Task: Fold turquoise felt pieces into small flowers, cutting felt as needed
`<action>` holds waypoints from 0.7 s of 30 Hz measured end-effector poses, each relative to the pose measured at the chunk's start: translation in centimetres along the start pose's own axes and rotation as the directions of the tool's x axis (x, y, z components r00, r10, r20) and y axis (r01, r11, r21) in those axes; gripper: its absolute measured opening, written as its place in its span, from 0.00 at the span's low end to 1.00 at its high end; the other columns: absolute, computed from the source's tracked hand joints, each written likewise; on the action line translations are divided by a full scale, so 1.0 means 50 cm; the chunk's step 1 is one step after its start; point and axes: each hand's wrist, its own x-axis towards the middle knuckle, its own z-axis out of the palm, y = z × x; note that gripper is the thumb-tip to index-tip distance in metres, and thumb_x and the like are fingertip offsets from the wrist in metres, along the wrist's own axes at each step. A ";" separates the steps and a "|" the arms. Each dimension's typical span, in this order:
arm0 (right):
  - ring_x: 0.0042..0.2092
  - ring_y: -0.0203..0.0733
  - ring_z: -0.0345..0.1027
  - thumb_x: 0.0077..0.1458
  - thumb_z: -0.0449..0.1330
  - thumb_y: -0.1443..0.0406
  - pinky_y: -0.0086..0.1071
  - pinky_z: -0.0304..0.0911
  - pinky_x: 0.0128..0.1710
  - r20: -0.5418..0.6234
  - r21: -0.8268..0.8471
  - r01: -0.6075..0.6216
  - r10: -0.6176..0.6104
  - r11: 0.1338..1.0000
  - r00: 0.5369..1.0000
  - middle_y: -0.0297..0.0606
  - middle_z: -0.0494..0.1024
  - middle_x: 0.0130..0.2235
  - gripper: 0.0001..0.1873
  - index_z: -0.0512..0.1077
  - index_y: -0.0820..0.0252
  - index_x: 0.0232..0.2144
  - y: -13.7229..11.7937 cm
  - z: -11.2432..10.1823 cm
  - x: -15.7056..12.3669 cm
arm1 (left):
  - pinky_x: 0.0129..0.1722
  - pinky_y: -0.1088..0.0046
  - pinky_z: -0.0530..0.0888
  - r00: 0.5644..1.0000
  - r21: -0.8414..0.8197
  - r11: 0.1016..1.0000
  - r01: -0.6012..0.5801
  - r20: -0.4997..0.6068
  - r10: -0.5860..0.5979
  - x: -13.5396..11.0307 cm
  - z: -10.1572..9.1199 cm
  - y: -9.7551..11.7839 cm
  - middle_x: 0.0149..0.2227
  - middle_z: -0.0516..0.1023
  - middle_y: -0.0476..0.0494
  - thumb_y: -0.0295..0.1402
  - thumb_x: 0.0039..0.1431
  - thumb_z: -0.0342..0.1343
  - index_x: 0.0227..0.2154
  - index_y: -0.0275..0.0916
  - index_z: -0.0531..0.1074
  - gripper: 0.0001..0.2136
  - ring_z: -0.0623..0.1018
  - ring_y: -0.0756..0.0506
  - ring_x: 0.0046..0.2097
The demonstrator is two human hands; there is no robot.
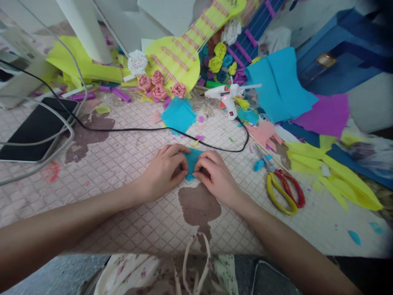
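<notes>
A small folded piece of turquoise felt (192, 160) lies on the quilted pink table cover (123, 155) in front of me. My left hand (162, 170) pinches its left edge with curled fingers. From the other side, my right hand (215, 176) presses and pinches its right edge. Both hands rest on the cover, close together, with the felt between their fingertips. Part of the felt is hidden under my fingers.
Red-and-yellow scissors (284, 189) lie to the right. A white glue gun (225, 95) stands behind, its black cord (138, 130) running across the cover. A turquoise felt square (178, 115), felt sheets, paper roses (158, 84), a yellow felt guitar (181, 55) and a dark tablet (37, 127) surround them.
</notes>
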 end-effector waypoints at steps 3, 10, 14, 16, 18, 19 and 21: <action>0.43 0.44 0.61 0.55 0.59 0.71 0.40 0.61 0.44 0.002 -0.014 0.010 -0.010 1.000 1.000 0.38 0.66 0.37 0.07 0.64 0.57 0.28 0.000 0.001 -0.001 | 0.50 0.57 0.68 1.000 0.003 1.000 0.001 -0.005 -0.001 0.000 0.000 -0.001 0.49 0.69 0.41 0.25 0.56 0.52 0.29 0.38 0.68 0.03 0.68 0.40 0.50; 0.43 0.44 0.61 0.55 0.58 0.72 0.39 0.61 0.44 -0.008 -0.011 0.013 -0.013 1.000 1.000 0.38 0.66 0.38 0.07 0.64 0.56 0.30 0.001 0.005 -0.004 | 0.51 0.57 0.67 1.000 -0.015 1.000 0.004 -0.012 -0.004 -0.001 0.000 -0.001 0.49 0.69 0.41 0.24 0.56 0.53 0.30 0.38 0.68 0.03 0.68 0.40 0.51; 0.43 0.44 0.61 0.56 0.57 0.72 0.39 0.61 0.44 0.005 -0.023 0.020 -0.020 1.000 1.000 0.38 0.66 0.38 0.07 0.65 0.56 0.29 -0.001 0.002 -0.004 | 0.51 0.57 0.66 1.000 -0.023 1.000 -0.007 0.000 0.007 -0.003 -0.001 0.001 0.49 0.68 0.40 0.24 0.58 0.52 0.30 0.38 0.70 0.04 0.67 0.40 0.51; 0.43 0.44 0.61 0.56 0.56 0.72 0.40 0.61 0.44 0.007 -0.022 0.017 -0.017 1.000 1.000 0.38 0.66 0.38 0.06 0.66 0.56 0.30 -0.001 0.001 -0.004 | 0.51 0.57 0.66 1.000 -0.021 1.000 -0.015 0.005 0.015 -0.003 -0.001 0.002 0.50 0.68 0.40 0.25 0.58 0.51 0.30 0.38 0.70 0.05 0.67 0.40 0.51; 0.43 0.44 0.61 0.56 0.56 0.71 0.40 0.61 0.44 0.010 -0.025 0.016 -0.016 1.000 1.000 0.38 0.66 0.38 0.05 0.66 0.56 0.30 -0.002 0.002 -0.004 | 0.51 0.57 0.66 1.000 -0.014 1.000 -0.017 0.003 0.017 -0.004 0.000 0.001 0.50 0.68 0.41 0.25 0.58 0.51 0.30 0.38 0.70 0.05 0.67 0.40 0.51; 0.43 0.44 0.61 0.56 0.57 0.71 0.40 0.61 0.44 0.010 -0.031 0.016 -0.015 0.999 1.000 0.39 0.66 0.38 0.05 0.66 0.57 0.30 -0.002 0.003 -0.005 | 0.51 0.57 0.66 1.000 -0.008 1.000 -0.016 0.000 0.016 -0.004 0.001 0.001 0.50 0.68 0.41 0.25 0.58 0.51 0.30 0.38 0.70 0.04 0.67 0.40 0.51; 0.44 0.44 0.61 0.55 0.58 0.70 0.40 0.60 0.44 0.006 -0.051 0.012 -0.011 0.999 1.000 0.39 0.66 0.39 0.04 0.66 0.57 0.31 -0.003 0.005 -0.006 | 0.51 0.57 0.66 1.000 0.003 1.000 -0.010 -0.006 0.010 -0.004 0.002 0.000 0.50 0.68 0.41 0.26 0.58 0.51 0.30 0.38 0.69 0.04 0.67 0.40 0.52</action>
